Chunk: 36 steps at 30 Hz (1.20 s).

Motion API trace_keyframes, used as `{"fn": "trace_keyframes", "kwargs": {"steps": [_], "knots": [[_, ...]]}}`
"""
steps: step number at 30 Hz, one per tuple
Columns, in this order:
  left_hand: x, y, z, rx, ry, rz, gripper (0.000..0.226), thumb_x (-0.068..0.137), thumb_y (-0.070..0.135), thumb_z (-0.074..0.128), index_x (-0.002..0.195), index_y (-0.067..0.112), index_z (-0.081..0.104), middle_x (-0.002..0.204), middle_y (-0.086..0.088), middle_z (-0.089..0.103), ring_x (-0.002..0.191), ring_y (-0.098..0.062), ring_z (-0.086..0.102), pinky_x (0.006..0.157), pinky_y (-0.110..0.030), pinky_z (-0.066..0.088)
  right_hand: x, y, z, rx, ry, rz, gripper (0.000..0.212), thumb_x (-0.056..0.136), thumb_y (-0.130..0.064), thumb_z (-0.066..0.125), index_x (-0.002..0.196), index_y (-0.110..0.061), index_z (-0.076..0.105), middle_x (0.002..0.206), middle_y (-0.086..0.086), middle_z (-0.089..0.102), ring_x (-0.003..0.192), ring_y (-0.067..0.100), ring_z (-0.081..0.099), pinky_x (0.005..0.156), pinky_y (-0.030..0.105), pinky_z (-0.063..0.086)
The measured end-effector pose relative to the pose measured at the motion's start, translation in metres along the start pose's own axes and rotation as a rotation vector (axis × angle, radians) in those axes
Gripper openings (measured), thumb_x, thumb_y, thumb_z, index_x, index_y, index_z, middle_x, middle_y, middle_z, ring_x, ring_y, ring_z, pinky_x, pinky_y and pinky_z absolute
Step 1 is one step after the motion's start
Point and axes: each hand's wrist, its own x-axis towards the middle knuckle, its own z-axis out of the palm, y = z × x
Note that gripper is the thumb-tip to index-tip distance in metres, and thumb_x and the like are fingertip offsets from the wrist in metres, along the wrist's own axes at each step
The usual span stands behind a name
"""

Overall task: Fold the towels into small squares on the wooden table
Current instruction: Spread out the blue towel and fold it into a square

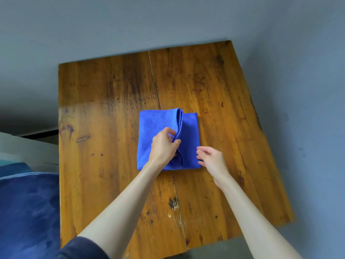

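Blue microfibre, by the look of it: the towel [158,128] sits roughly mid-desk, already folded down to a chunky rectangle with one flap doubled over from the left and stopping short of the right edge. Stuff like this is light, floppy and a bit grabby against wood, so I'd guess it won't slide much, but the layers will creep apart if you only catch the top one.

Your left hand [164,146] has its fingers [176,142] pinched shut on the stacked edge of that flap, near the middle. Decent spot, though taking it closer to a corner would probably keep the edges lined up better. Your right hand [211,157] is open, fingers spread loose, resting at or just over the towel's near right corner; I can't tell if it's actually pressing down.

No bins or baskets anywhere on the desk [112,109], so nothing to report inside anything. Off the left edge there's a dark blue fabric mass [28,212], too soft-focus to say what it is.
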Motion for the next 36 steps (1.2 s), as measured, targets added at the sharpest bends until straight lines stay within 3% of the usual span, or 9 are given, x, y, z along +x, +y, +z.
{"fn": "trace_keyframes", "kwargs": {"steps": [7, 11, 14, 16, 18, 22, 25, 30, 36], "knots": [[0.002, 0.011, 0.026, -0.028, 0.003, 0.033, 0.019, 0.088, 0.017, 0.062, 0.105, 0.013, 0.055, 0.080, 0.001, 0.050, 0.066, -0.028, 0.064, 0.063, -0.038, 0.057, 0.003, 0.002, -0.002, 0.080, -0.049, 0.029, 0.031, 0.100, -0.023, 0.041, 0.121, -0.011, 0.059, 0.107, 0.000, 0.064, 0.098, 0.014, 0.061, 0.085, 0.028, 0.052], [0.006, 0.003, 0.036, 0.093, -0.135, 0.070, 0.027, 0.090, 0.016, 0.056, 0.116, 0.013, 0.058, 0.098, -0.004, 0.062, 0.083, -0.022, 0.061, 0.079, -0.030, 0.050, 0.007, -0.003, 0.000, 0.135, -0.047, 0.060, 0.025, 0.099, -0.031, 0.041, 0.106, -0.016, 0.060, 0.100, 0.001, 0.064, 0.092, 0.017, 0.061, 0.086, 0.034, 0.051], [-0.002, -0.013, 0.025, 0.076, 0.084, 0.251, 0.023, 0.092, 0.007, 0.049, 0.109, 0.012, 0.062, 0.097, -0.004, 0.062, 0.086, -0.019, 0.057, 0.079, -0.029, 0.046, 0.014, -0.006, 0.005, -0.012, -0.037, 0.015, 0.027, 0.095, -0.036, 0.049, 0.107, -0.014, 0.061, 0.099, 0.001, 0.065, 0.096, 0.020, 0.062, 0.089, 0.040, 0.052], [-0.007, -0.031, 0.011, 0.186, 0.297, 0.369, 0.026, 0.091, 0.005, 0.044, 0.109, 0.009, 0.062, 0.100, -0.007, 0.061, 0.094, -0.025, 0.053, 0.081, -0.029, 0.041, 0.019, -0.011, 0.010, -0.111, -0.003, -0.007, 0.033, 0.091, -0.040, 0.055, 0.108, -0.012, 0.061, 0.099, 0.002, 0.066, 0.093, 0.021, 0.062, 0.083, 0.038, 0.053], [-0.007, -0.051, 0.001, 0.342, 0.399, 0.386, 0.035, 0.089, 0.013, 0.037, 0.116, 0.009, 0.059, 0.113, -0.009, 0.059, 0.107, -0.029, 0.048, 0.089, -0.033, 0.038, 0.024, -0.018, 0.015, -0.250, 0.010, -0.030, 0.032, 0.089, -0.042, 0.057, 0.102, -0.013, 0.060, 0.093, -0.002, 0.063, 0.088, 0.019, 0.060, 0.073, 0.032, 0.049], [-0.005, -0.080, 0.004, 0.454, 0.283, 0.391, 0.051, 0.094, 0.031, 0.027, 0.135, 0.005, 0.044, 0.146, -0.021, 0.032, 0.137, -0.040, 0.025, 0.110, -0.040, 0.022, 0.030, -0.024, 0.021, -0.425, 0.024, -0.074, 0.018, 0.093, -0.033, 0.052, 0.092, -0.015, 0.052, 0.087, -0.002, 0.056, 0.082, 0.019, 0.054, 0.067, 0.028, 0.040], [-0.006, -0.084, 0.012, 0.528, 0.185, 0.389, 0.057, 0.096, 0.039, 0.023, 0.143, 0.009, 0.033, 0.153, -0.021, 0.015, 0.142, -0.039, 0.010, 0.112, -0.045, 0.013, 0.029, -0.023, 0.018, -0.461, 0.017, -0.115, 0.013, 0.097, -0.029, 0.044, 0.094, -0.016, 0.045, 0.085, -0.002, 0.053, 0.080, 0.019, 0.053, 0.061, 0.028, 0.038], [-0.005, -0.080, 0.020, 0.769, 0.143, 0.439, 0.058, 0.099, 0.047, 0.008, 0.145, 0.017, 0.025, 0.154, -0.016, 0.018, 0.142, -0.035, 0.011, 0.111, -0.052, 0.011, 0.032, -0.022, 0.012, -0.362, 0.006, -0.105, 0.011, 0.099, -0.026, 0.039, 0.097, -0.016, 0.042, 0.081, -0.002, 0.049, 0.069, 0.014, 0.047, 0.057, 0.031, 0.035], [0.001, -0.089, 0.030, 0.964, 0.099, 0.428, 0.063, 0.097, 0.053, 0.010, 0.143, 0.018, 0.033, 0.150, -0.016, 0.030, 0.138, -0.039, 0.026, 0.109, -0.056, 0.016, 0.039, -0.018, 0.011, -0.301, 0.024, 0.006, 0.013, 0.098, -0.025, 0.043, 0.100, -0.012, 0.045, 0.095, 0.001, 0.051, 0.087, 0.020, 0.051, 0.064, 0.029, 0.037]]}}
